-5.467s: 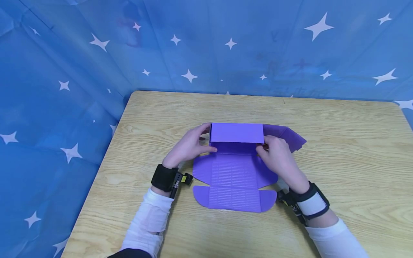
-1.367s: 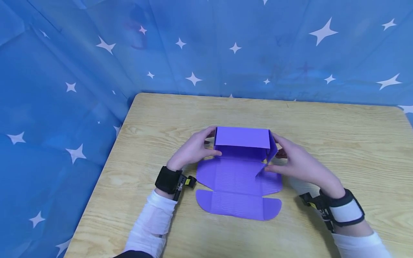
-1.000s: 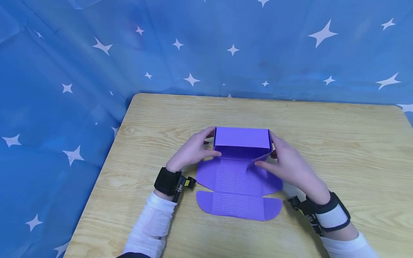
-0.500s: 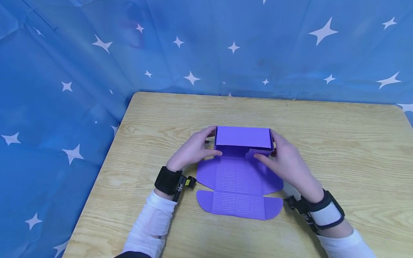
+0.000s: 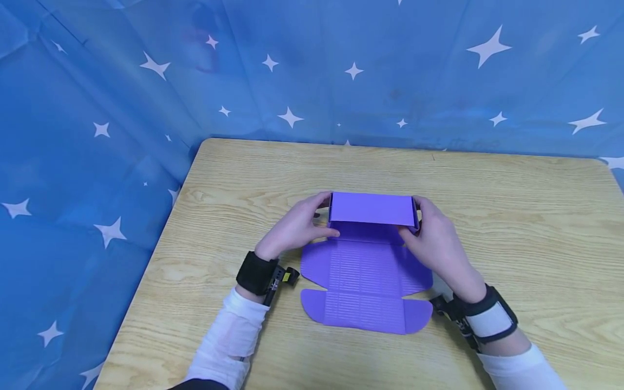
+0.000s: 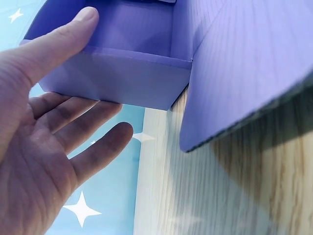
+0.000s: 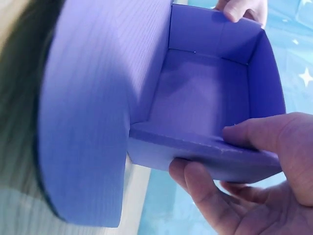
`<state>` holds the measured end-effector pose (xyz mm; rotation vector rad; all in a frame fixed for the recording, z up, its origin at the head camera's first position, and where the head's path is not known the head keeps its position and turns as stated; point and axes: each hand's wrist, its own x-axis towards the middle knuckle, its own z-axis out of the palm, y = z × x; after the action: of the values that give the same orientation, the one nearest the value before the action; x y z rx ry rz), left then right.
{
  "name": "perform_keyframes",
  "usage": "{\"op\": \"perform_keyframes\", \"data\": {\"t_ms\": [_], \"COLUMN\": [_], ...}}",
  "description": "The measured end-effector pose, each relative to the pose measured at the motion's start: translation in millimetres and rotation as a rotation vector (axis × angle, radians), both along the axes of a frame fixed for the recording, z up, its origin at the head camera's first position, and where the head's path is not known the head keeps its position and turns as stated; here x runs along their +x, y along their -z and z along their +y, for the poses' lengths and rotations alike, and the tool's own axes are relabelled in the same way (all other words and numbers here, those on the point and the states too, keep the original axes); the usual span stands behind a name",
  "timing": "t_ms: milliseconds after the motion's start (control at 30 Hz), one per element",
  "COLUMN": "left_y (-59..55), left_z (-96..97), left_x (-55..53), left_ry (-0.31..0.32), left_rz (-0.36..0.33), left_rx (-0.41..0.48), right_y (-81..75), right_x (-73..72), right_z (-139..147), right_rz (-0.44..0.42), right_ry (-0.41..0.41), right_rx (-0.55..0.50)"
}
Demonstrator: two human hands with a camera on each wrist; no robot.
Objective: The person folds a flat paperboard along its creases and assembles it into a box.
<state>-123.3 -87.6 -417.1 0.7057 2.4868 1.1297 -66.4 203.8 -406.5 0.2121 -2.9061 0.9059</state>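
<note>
In the head view, the upper panel (image 5: pixel 372 208) of the purple corrugated-cardboard box (image 5: pixel 365 265) hides most of its hollow from us, and the side walls cover some fingertips of the left hand (image 5: pixel 294 227) and right hand (image 5: pixel 441 246). The near edge crops the white fabric sleeves (image 5: pixel 224 333), the wood-grain table (image 5: pixel 487 200) and a black shape (image 5: pixel 200 384) we cannot identify. In the right wrist view, we see only part of the left hand.

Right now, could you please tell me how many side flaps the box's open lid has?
4: near left flap, near right flap, far left flap, far right flap, all edging the lid.
</note>
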Motion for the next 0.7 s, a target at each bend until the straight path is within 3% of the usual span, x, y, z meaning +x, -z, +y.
{"op": "perform_keyframes", "data": {"t_ms": [700], "left_y": [-0.8], "left_z": [4.4], "left_x": [2.5], "left_ry": [0.003], "left_rz": [-0.010], "left_rx": [-0.011], "right_y": [6.2], "right_x": [-3.7], "right_z": [3.4], "right_rz": [-0.029], "right_ry": [-0.005], "right_rx": [-0.012]}}
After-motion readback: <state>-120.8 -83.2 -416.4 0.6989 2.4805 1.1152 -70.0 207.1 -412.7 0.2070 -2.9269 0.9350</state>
